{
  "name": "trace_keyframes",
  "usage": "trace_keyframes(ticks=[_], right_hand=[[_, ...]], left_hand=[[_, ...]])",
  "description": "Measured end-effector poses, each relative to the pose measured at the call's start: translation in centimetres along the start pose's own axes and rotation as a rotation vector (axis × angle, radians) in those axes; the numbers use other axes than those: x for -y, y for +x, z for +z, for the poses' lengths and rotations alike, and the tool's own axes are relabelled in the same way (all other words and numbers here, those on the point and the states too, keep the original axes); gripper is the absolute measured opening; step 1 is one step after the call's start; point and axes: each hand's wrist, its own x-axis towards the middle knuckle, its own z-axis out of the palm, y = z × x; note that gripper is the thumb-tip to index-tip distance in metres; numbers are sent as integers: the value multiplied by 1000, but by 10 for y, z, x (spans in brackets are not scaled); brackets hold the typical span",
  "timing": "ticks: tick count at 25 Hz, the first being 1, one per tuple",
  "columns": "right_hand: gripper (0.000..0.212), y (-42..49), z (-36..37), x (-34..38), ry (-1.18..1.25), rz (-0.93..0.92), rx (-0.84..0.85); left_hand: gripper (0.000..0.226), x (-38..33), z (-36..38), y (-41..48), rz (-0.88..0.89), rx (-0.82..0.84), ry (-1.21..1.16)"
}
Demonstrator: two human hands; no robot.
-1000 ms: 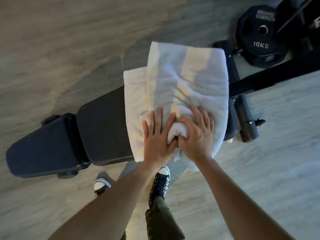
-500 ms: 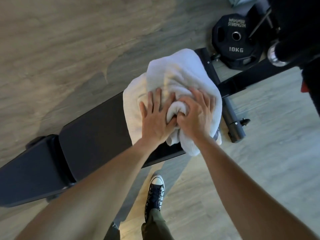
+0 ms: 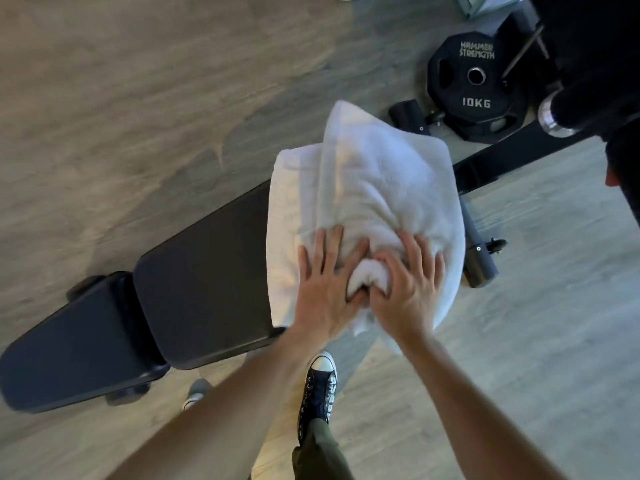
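A white terry towel (image 3: 374, 188) lies folded in thick, rumpled layers across the right end of the black padded weight bench (image 3: 207, 271), covering it from far edge to near edge. One corner sticks out past the far edge, and the near part droops over the near edge. There a fold is bunched into a small ridge between the left hand (image 3: 325, 282), pressed flat on the cloth, and the right hand (image 3: 405, 285), whose thumb and forefinger curl round it.

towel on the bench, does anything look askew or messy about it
Yes: the towel lies crooked across the bench, rumpled, with a fold bunched between the left hand and right hand; its near corner hangs off the pad's edge.
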Motion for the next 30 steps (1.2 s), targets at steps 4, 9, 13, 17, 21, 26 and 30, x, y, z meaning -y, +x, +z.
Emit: trace_keyframes(ticks=[4,9,13,17,21,26,30], right_hand=[[41,-44,21,20,-36,-33,70],[49,-33,58,95,-89,-293,415],[53,-18,112,174,-213,-641,707],[43,12,150,244,-245,-783,871],[57,10,151,262,-88,-641,687],[93,-51,116,212,-255,-634,547],[72,-31,125,227,-295,-600,433]], left_hand=[[77,32,19,-55,10,-15,47],[76,109,12,-103,-218,-65,13],[85,164,8,-145,-547,-104,-59],[80,219,-26,-150,-673,-120,-183],[68,252,-66,-143,-636,-200,-237],[106,216,-53,-181,-614,-73,-183],[72,242,-63,-171,-655,-167,-152]])
